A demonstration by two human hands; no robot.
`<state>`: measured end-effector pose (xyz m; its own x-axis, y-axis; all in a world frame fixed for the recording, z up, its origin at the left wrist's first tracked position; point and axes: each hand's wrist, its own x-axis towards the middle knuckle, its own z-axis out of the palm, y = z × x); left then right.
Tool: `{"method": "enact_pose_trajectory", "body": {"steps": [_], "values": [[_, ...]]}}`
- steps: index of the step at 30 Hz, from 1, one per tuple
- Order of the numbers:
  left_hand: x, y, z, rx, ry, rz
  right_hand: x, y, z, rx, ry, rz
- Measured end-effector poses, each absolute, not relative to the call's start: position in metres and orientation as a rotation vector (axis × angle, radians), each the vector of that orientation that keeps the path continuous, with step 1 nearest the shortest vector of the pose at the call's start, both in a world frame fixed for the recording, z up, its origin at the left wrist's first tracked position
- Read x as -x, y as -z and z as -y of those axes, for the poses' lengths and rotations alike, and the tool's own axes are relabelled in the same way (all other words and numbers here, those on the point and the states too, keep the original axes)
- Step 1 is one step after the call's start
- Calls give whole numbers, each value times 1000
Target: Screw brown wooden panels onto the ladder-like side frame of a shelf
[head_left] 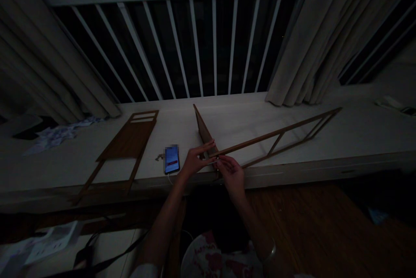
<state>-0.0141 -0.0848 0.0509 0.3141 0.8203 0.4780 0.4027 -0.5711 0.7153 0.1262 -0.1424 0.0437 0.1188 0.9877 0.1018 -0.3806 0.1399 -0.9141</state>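
Observation:
Both my hands meet at the joint where a wooden panel (202, 127) joins a long wooden frame with crossbars (260, 138). My left hand (195, 161) is closed round the joint, with the fingers above and the thumb below. Pressed against the same end from the right, my right hand (232, 176) has its fingertips pinched together. A thin pale piece (212, 162) shows between the two hands, too dark and small to name. The frame slants away to the right on the white ledge (247, 119), and the panel leans up toward the window.
Left on the ledge lies another wooden panel with legs (130, 137). A lit phone (172, 159) with a cable lies beside small metal pieces (159, 156). White railings (214, 44) and curtains (302, 39) stand behind. A white tray (52, 241) and black strap (113, 258) are lower left.

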Motion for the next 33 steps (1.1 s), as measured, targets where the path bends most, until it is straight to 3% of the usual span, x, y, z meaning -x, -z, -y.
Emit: {"method": "enact_pose_trajectory", "body": {"steps": [20,33], "values": [[13,-54,87,-2133,-1172,-1095,-132,-45,136,1008,-755,1050],[13,-50,86,-2131,-1202,-1096,-155,-49,140,1014,-364,1602]]}}
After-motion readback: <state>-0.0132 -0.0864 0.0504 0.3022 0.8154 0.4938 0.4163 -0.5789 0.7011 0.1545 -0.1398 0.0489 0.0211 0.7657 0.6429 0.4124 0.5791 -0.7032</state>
